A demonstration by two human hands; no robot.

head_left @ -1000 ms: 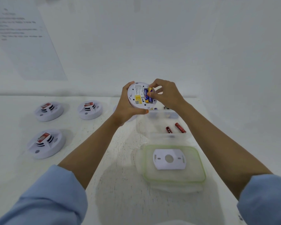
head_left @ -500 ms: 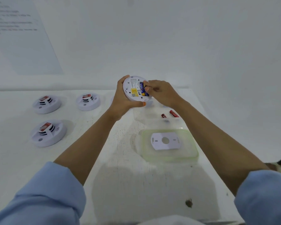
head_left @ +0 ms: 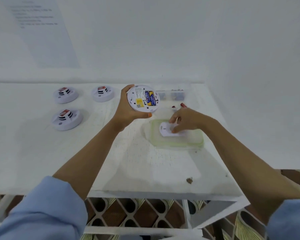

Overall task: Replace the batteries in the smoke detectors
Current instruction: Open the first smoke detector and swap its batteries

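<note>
At mid-frame my left hand is gripping the detector by its rim, thumb at the bottom edge and fingers behind. It is tilting the open back toward me, with the batteries sitting in their bay. Lower right of it, my right hand is curling over the plate lying on the lid, fingertips touching it. Blur is keeping me from telling whether it is pinched. I am judging the plate should be taken by its edge, lifted flat, lined up with the back and twisted home while the left hand is bracing.
</note>
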